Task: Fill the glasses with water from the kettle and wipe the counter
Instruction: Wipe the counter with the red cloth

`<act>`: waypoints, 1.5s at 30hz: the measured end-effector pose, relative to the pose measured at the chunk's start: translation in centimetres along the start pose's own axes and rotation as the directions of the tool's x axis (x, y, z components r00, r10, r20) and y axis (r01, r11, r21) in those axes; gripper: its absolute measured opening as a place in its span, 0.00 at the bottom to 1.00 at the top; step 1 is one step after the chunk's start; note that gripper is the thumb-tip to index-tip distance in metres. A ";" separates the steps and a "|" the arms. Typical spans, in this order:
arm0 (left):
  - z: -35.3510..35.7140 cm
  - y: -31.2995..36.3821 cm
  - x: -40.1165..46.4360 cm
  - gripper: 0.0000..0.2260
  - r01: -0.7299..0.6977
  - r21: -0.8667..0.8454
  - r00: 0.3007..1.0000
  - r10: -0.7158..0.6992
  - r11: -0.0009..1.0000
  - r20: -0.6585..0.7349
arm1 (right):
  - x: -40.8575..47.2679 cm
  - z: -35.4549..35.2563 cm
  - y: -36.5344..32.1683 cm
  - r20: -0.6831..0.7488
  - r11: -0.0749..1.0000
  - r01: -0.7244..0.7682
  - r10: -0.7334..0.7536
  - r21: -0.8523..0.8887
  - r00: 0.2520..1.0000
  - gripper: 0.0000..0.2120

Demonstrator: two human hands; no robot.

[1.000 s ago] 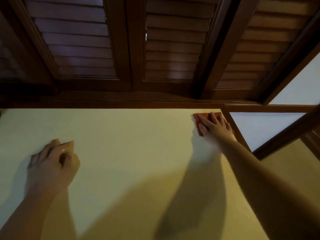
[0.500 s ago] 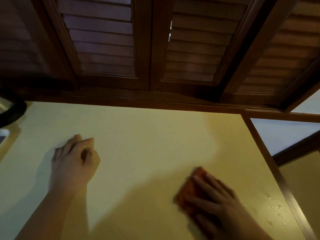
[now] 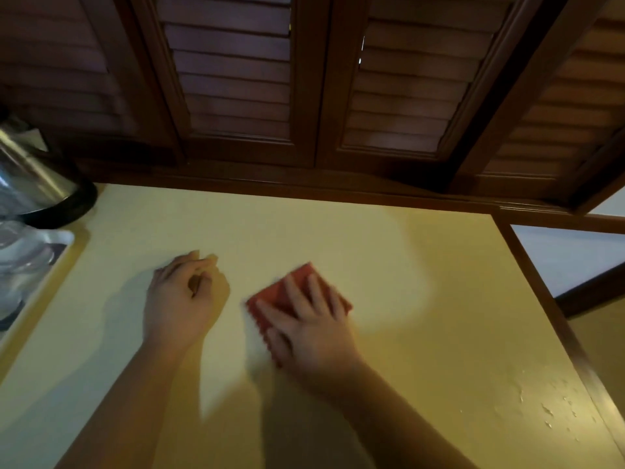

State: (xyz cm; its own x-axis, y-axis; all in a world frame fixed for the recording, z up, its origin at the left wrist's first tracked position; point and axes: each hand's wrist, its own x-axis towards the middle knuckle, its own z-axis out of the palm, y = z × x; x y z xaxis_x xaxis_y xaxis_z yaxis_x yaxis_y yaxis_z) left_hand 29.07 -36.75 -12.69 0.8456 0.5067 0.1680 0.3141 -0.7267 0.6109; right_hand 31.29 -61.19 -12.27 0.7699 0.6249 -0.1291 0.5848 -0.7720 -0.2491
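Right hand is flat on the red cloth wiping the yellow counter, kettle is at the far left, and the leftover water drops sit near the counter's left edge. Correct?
Not quite: the water drops lie near the counter's right edge, at the near corner, as the head view shows. The rest holds: the right hand presses flat on the red cloth, and the kettle is at far left.

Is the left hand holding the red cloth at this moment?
No, the right hand presses the red cloth; the left hand rests on the counter.

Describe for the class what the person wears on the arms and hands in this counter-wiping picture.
Nothing shows as worn. The left hand and right hand are bare, with no gloves, rings or watch visible. Both forearms are bare as far as the picture's bottom edge, with no sleeve in view.
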 end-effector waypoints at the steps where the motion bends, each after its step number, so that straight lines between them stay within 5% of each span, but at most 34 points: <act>1: -0.2 -0.2 0.1 0.14 0.003 -0.018 1.000 -0.003 1.000 -0.004 | -2.0 1.0 -1.5 -0.015 0.995 0.104 -0.104 -0.003 0.994 0.24; 3: -0.1 -0.3 0.1 0.13 -0.002 -0.029 1.000 0.002 1.000 0.000 | -6.3 1.9 -0.5 -0.091 0.984 0.179 -0.179 -0.012 0.980 0.22; 6: -0.1 -0.5 0.0 0.13 -0.021 -0.025 1.000 0.021 0.999 0.009 | -12.6 0.3 7.7 -0.168 0.984 -0.171 0.178 0.055 0.970 0.24; 8: 0.0 -0.6 0.0 0.14 -0.029 -0.021 0.999 0.029 0.999 0.021 | -18.1 -1.7 14.2 -0.096 0.825 -0.554 0.564 0.115 0.820 0.28; 11: 0.5 -0.7 0.1 0.17 -0.067 -0.031 0.998 0.067 0.997 -0.008 | -23.5 -3.9 18.6 -0.038 0.632 -0.773 0.775 0.064 0.631 0.50; 14: 1.4 -1.1 0.3 0.12 -0.045 -0.018 0.998 0.044 0.999 -0.033 | -22.7 -3.9 18.0 0.020 0.361 -0.874 0.921 0.324 0.388 0.40; 17: 1.9 -2.7 1.0 0.13 -0.099 0.019 0.995 0.099 0.995 -0.015 | -18.7 -1.8 13.2 -0.075 0.608 -0.777 0.793 0.165 0.605 0.30; 20: 1.7 -2.9 1.3 0.14 -0.076 0.033 0.997 0.075 0.997 0.018 | -14.2 -0.4 4.5 -0.016 0.860 -0.490 0.497 0.144 0.868 0.27; 23: 1.9 -3.4 1.1 0.16 -0.068 0.001 0.996 0.068 0.998 0.053 | -13.3 1.4 -1.4 -0.014 0.988 -0.132 0.134 0.077 0.991 0.25; 26: 2.1 -4.2 1.4 0.17 -0.071 -0.113 0.990 0.084 0.991 0.115 | -15.0 1.6 0.6 -0.036 0.992 -0.059 0.063 0.110 0.997 0.24; 29: 1.8 -3.7 1.3 0.18 -0.088 -0.085 0.991 0.096 0.993 0.097 | -19.0 0.7 7.9 -0.197 0.965 -0.258 0.263 0.048 0.944 0.25; 31: 1.6 -3.2 1.1 0.18 -0.083 -0.095 0.993 0.090 0.992 0.073 | -23.6 -0.1 14.8 -0.211 0.868 -0.493 0.472 -0.061 0.856 0.30; 34: 1.6 -2.9 0.9 0.17 -0.093 -0.010 0.995 0.093 0.996 0.033 | -28.2 -1.3 22.2 0.014 0.716 -0.641 0.670 -0.277 0.742 0.57; 36: 1.5 -2.2 0.8 0.19 -0.099 -0.002 0.995 0.099 0.995 0.005 | -27.1 -1.9 21.6 0.019 0.566 -0.792 0.816 -0.229 0.578 0.53; 38: 1.4 -2.1 0.6 0.18 -0.065 -0.003 0.998 0.065 0.998 0.022 | -23.2 -1.5 17.7 -0.009 0.466 -0.884 0.885 0.009 0.466 0.42; 39: 1.4 -2.1 0.6 0.18 -0.045 0.000 0.998 0.045 0.999 0.031 | -20.9 -1.8 15.2 -0.019 0.474 -0.875 0.880 0.096 0.475 0.37; 41: 1.2 -2.0 0.5 0.18 -0.044 0.029 0.998 0.043 0.999 0.043 | -16.7 -1.3 9.0 0.005 0.626 -0.763 0.773 0.161 0.634 0.33; 43: 0.9 -1.6 0.3 0.19 -0.056 0.050 0.998 0.053 0.997 0.045 | -14.0 -0.4 1.9 0.000 0.845 -0.520 0.524 0.124 0.852 0.30; 45: 0.6 -1.2 0.2 0.20 -0.065 0.057 0.997 0.062 0.996 0.046 | -12.7 0.5 -2.7 0.026 0.965 -0.261 0.260 0.038 0.965 0.29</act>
State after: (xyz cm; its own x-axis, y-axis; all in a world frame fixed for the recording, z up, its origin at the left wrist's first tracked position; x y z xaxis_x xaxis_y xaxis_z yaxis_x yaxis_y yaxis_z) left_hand 29.11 -36.09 -13.90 0.8825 0.4385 0.1699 0.2828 -0.7836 0.5532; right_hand 19.82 -66.92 -10.41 0.8887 0.4055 -0.2139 0.3535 -0.9032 -0.2435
